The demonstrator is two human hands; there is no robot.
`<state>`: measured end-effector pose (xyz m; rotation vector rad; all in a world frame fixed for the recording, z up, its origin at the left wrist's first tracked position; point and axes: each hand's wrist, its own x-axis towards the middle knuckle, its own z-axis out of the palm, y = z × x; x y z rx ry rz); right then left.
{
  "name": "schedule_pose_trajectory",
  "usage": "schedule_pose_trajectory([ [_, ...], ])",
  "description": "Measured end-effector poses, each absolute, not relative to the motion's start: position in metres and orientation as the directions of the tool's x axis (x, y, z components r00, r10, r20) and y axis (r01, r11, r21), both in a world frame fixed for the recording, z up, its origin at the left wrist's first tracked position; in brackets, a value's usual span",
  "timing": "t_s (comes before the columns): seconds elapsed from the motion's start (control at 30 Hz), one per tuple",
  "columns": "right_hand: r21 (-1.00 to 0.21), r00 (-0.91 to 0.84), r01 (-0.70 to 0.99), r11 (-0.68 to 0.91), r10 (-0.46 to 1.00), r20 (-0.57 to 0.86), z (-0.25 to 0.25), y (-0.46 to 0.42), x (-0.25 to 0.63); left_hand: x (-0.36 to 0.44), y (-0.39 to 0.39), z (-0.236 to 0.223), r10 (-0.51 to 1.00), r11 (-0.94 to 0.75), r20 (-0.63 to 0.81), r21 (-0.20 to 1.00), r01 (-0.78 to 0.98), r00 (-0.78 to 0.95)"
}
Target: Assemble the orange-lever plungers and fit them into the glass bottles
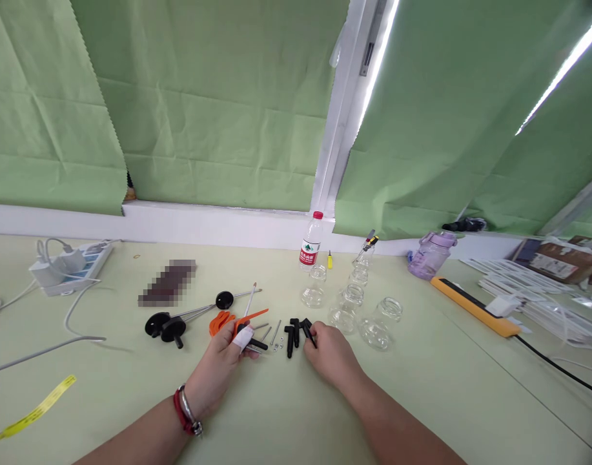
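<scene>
My left hand (213, 368), with white tape on the thumb, is closed around a black part with a rod-like end (257, 340). Orange pieces (220, 321) show right behind that hand; whether it also grips them I cannot tell. My right hand (332, 354) has its fingers closed on a black T-shaped part (307, 330). Two similar black parts (290, 340) lie just left of those fingertips. Between the hands are thin metal pins (275, 332) and several tiny nuts (279, 346). Black discs on metal rods (173, 330) rest left of my left hand.
Several clear glass jars (381, 326) and a red-capped water bottle (310, 244) stand behind my right hand. Farther right are a purple bottle (430, 257) and an orange power strip (474, 307). At left lie a white power strip (95, 261), cables and a yellow strap (39, 410).
</scene>
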<state>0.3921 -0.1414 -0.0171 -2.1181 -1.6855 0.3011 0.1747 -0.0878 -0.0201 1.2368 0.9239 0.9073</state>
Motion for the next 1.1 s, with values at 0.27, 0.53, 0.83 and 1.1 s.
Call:
schedule_pose_trajectory([
  [0.27, -0.436, -0.085, 0.884, 0.170, 0.974, 0.208, -0.012, -0.155, 0.373, 0.177, -0.092, -0.010, 0.921, 0.126, -0.051, 0.977, -0.171, 0.385],
  [0.53, -0.347, -0.213, 0.898, 0.272, 0.957, 0.198, -0.014, -0.155, 0.369, 0.176, -0.094, -0.012, 0.903, 0.173, -0.072, 0.963, -0.205, 0.424],
  [0.83, -0.305, -0.284, 0.888, 0.343, 0.933, 0.222, -0.016, -0.154, 0.369, 0.179, -0.096, -0.006, 0.891, 0.138, -0.038, 0.972, -0.189, 0.453],
  [1.1, -0.359, -0.280, 0.857, 0.370, 0.919, 0.279, -0.016, -0.154, 0.369, 0.175, -0.096, -0.011, 0.892, 0.118, -0.077, 0.991, -0.064, 0.445],
])
